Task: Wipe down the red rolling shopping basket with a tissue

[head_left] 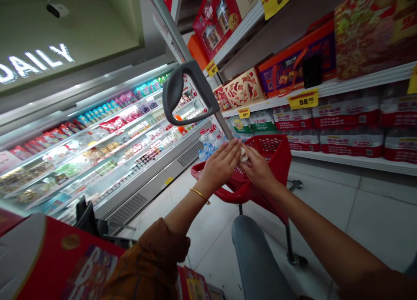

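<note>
Both my hands meet above a red shopping basket (276,154) on a wheeled stand. My left hand (221,163), with a gold bangle at the wrist, has its fingers stretched flat toward the right hand. My right hand (257,169) is closed around a small white object (243,155) that I cannot make out. The basket's grey handle (185,93) rises tilted just beyond my hands. My knee in grey jeans (254,252) shows below.
An open chiller cabinet (97,148) with packaged food runs along the left. Shelves on the right hold gift boxes (293,65) and packs of bottled water (352,126), with yellow price tags. A red box (58,261) sits at the lower left. Pale tiled floor (358,204) lies between.
</note>
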### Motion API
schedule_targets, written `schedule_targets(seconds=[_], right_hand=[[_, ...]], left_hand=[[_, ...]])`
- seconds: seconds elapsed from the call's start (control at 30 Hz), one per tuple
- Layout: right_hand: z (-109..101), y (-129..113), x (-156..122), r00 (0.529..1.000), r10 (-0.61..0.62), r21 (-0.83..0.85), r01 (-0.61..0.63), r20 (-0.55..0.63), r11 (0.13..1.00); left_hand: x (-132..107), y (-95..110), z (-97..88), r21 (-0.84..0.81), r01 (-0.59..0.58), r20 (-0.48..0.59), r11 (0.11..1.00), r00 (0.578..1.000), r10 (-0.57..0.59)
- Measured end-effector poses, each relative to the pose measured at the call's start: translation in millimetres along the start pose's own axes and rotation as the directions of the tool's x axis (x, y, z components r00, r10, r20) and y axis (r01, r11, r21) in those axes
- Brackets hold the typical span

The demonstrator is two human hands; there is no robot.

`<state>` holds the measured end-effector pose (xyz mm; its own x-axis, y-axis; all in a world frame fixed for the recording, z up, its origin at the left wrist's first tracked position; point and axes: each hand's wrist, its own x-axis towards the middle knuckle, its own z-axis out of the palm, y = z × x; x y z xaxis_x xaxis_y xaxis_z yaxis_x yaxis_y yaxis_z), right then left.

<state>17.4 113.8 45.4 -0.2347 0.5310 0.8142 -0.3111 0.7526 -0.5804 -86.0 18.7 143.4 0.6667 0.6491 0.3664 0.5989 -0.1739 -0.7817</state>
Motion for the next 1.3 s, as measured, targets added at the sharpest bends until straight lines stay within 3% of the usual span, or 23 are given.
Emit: schedule_targets(seconds=[0.2, 0.37, 0.53, 0.63, 0.83, 1.07, 1.3], right_hand=[[-3.0, 22.1, -36.3, 0.998, 0.051, 0.003, -0.051, 0.048, 0.999], [-7.3, 30.2, -54.4, 0.994, 0.050, -0.022, -0.048, 0.093, 0.999], [-13.3, 34.0, -67.2, 0.992, 0.063, -0.084, -0.054, 0.108, 0.995], [-16.6, 35.9, -79.3, 0.992, 0.081, -0.123, -0.069, 0.097, 0.990], [-14.5, 39.7, -115.3, 0.989, 0.142, -0.084, -0.139, 0.042, 0.987], [0.5, 54.4, -151.6, 0.992, 0.128, -0.106, -0.128, -0.014, 0.986], [5.7, 85.5, -195.0, 0.972, 0.234, -0.126, -0.236, -0.036, 0.963]], left_hand=[[-9.1, 35.9, 15.1, -0.061, 0.021, 0.080, 0.998, 0.997, -0.016], [-13.1, 54.0, 23.2, -0.137, 0.094, 0.100, 0.986, 0.992, -0.080], [-9.8, 66.7, 20.2, -0.241, 0.210, 0.165, 0.948, 0.971, -0.173], [-7.7, 81.0, 16.9, -0.273, 0.261, 0.257, 0.926, 0.947, -0.191], [-12.1, 105.5, 19.9, -0.163, 0.161, 0.423, 0.973, 0.903, -0.079], [-11.0, 103.6, 24.9, -0.141, 0.007, 0.499, 0.990, 0.864, 0.065], [-13.7, 110.0, 31.7, -0.100, 0.004, 0.549, 0.995, 0.834, 0.052]])
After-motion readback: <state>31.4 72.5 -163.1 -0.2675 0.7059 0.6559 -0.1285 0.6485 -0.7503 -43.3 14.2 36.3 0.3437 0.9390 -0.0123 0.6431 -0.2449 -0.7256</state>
